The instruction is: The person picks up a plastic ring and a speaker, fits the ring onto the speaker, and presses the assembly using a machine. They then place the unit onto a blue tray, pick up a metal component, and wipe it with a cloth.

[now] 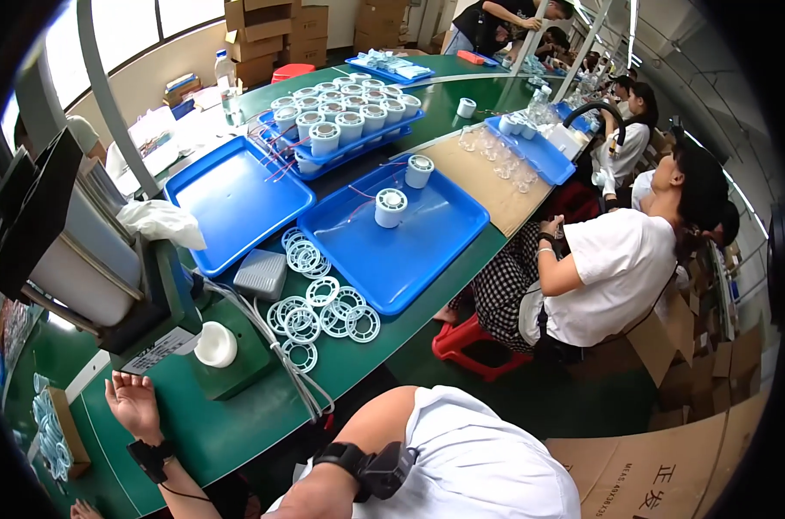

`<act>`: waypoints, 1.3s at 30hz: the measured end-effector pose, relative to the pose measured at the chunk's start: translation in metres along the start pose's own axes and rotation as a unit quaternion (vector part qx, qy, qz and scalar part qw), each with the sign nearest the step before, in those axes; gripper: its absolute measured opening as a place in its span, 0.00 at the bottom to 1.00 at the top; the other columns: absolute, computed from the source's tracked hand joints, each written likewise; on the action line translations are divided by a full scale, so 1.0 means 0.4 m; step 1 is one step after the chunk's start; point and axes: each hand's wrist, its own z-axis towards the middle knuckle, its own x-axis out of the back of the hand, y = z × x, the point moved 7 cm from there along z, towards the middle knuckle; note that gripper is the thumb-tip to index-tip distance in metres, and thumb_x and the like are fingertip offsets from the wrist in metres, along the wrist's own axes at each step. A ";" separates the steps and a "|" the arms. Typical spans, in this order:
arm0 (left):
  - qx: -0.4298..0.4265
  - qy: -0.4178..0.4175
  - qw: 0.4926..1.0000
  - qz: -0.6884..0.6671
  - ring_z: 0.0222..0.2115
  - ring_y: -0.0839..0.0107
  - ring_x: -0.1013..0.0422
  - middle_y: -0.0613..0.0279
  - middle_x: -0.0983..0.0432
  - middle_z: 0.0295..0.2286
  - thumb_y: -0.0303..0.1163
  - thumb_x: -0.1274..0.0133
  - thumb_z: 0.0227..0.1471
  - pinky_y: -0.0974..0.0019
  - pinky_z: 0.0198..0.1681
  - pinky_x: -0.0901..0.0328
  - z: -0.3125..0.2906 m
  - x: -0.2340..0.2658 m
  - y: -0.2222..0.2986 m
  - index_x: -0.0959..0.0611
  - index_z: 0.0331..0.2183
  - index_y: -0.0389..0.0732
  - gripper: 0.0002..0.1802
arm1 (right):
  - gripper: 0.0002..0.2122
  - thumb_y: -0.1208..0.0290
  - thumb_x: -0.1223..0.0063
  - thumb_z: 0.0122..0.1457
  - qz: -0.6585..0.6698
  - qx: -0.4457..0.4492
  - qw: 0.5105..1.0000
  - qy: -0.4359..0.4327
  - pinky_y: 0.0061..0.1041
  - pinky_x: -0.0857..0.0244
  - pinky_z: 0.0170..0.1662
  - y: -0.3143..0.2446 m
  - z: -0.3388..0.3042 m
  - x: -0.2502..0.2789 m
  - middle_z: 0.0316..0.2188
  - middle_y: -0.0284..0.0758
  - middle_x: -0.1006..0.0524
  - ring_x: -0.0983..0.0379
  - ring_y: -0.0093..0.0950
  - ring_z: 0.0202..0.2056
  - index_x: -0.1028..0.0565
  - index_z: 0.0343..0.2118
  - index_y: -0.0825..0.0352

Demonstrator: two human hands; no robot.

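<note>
The left hand [134, 408] turns palm up, fingers slightly curled; the right arm [387, 424] bends sharply across the body.

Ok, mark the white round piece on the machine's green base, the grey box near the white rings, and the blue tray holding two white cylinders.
White round piece [215, 345], head view: middle of its top.
Grey box [261, 274], head view: upper face.
Blue tray [397, 261], head view: bare floor.

There's a co-worker [613, 281] sitting on a red stool [474, 353], a bottle [225, 91] standing upright, cardboard boxes [308, 30] piled behind!
</note>
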 end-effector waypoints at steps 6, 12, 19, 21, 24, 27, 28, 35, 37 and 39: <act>-0.005 -0.014 1.000 -0.001 0.30 0.69 0.37 0.65 0.31 0.29 0.42 0.61 0.64 0.63 0.37 0.39 -0.008 -0.032 0.001 0.27 0.35 0.42 0.14 | 0.27 0.52 0.67 0.69 0.761 0.034 0.607 -0.226 0.35 0.48 0.63 -0.255 0.167 -0.034 0.60 0.35 0.34 0.38 0.30 0.59 0.43 0.62 0.68; 0.001 -0.018 1.000 0.009 0.30 0.70 0.38 0.65 0.31 0.29 0.41 0.61 0.64 0.63 0.37 0.39 -0.012 -0.057 -0.006 0.27 0.35 0.42 0.14 | 0.24 0.56 0.68 0.70 0.752 -0.047 0.646 -0.120 0.34 0.46 0.61 -0.082 0.144 -0.079 0.58 0.34 0.32 0.36 0.30 0.57 0.40 0.60 0.69; -0.023 0.038 0.999 0.020 0.26 0.72 0.37 0.68 0.30 0.24 0.43 0.59 0.63 0.64 0.35 0.39 -0.017 -0.074 -0.009 0.25 0.33 0.44 0.15 | 0.23 0.58 0.69 0.70 0.409 0.016 0.910 -0.069 0.34 0.46 0.61 -0.017 0.100 -0.069 0.57 0.36 0.32 0.37 0.29 0.56 0.41 0.60 0.71; -0.025 0.040 0.999 0.020 0.26 0.72 0.38 0.68 0.31 0.24 0.43 0.59 0.63 0.64 0.35 0.39 -0.017 -0.075 -0.007 0.25 0.33 0.44 0.15 | 0.23 0.60 0.68 0.70 0.439 0.004 0.895 -0.080 0.34 0.45 0.61 -0.015 0.102 -0.074 0.57 0.37 0.32 0.37 0.30 0.56 0.40 0.59 0.72; -0.026 0.039 0.999 0.025 0.26 0.72 0.39 0.68 0.33 0.24 0.42 0.60 0.63 0.64 0.35 0.40 -0.015 -0.079 -0.007 0.26 0.33 0.44 0.14 | 0.22 0.61 0.67 0.70 0.481 -0.014 0.872 -0.092 0.34 0.45 0.60 -0.012 0.103 -0.078 0.56 0.39 0.32 0.37 0.31 0.56 0.40 0.59 0.73; -0.026 0.037 0.999 0.020 0.26 0.71 0.39 0.67 0.33 0.24 0.42 0.60 0.64 0.64 0.35 0.40 -0.019 -0.081 -0.007 0.27 0.33 0.43 0.14 | 0.21 0.63 0.65 0.70 0.521 -0.032 0.847 -0.105 0.34 0.45 0.60 -0.013 0.103 -0.084 0.56 0.40 0.32 0.37 0.32 0.57 0.40 0.58 0.74; -0.026 0.035 0.999 0.018 0.26 0.71 0.39 0.67 0.33 0.24 0.42 0.60 0.64 0.64 0.35 0.40 -0.020 -0.081 -0.007 0.28 0.33 0.43 0.14 | 0.21 0.64 0.65 0.70 0.534 -0.039 0.838 -0.110 0.34 0.45 0.60 -0.014 0.104 -0.086 0.56 0.41 0.32 0.38 0.32 0.57 0.40 0.58 0.75; -0.018 -0.013 1.000 0.011 0.29 0.70 0.39 0.66 0.35 0.27 0.42 0.62 0.64 0.63 0.38 0.39 -0.020 -0.101 -0.002 0.29 0.33 0.42 0.14 | 0.20 0.68 0.62 0.69 0.617 -0.088 0.770 -0.139 0.35 0.44 0.59 -0.041 0.112 -0.087 0.55 0.44 0.32 0.38 0.34 0.57 0.39 0.57 0.77; -0.020 -0.012 1.000 0.010 0.29 0.70 0.39 0.66 0.35 0.27 0.42 0.62 0.64 0.63 0.38 0.39 -0.024 -0.100 -0.001 0.29 0.33 0.42 0.14 | 0.20 0.67 0.64 0.69 0.597 -0.020 0.788 -0.148 0.35 0.44 0.60 -0.122 0.125 -0.056 0.56 0.44 0.33 0.39 0.34 0.57 0.40 0.58 0.77; -0.023 -0.008 1.000 0.008 0.29 0.70 0.39 0.66 0.35 0.27 0.42 0.62 0.64 0.63 0.38 0.39 -0.027 -0.099 0.000 0.29 0.34 0.42 0.14 | 0.21 0.65 0.66 0.70 0.546 0.118 0.814 -0.161 0.34 0.45 0.60 -0.240 0.137 -0.007 0.57 0.44 0.34 0.39 0.34 0.57 0.41 0.58 0.77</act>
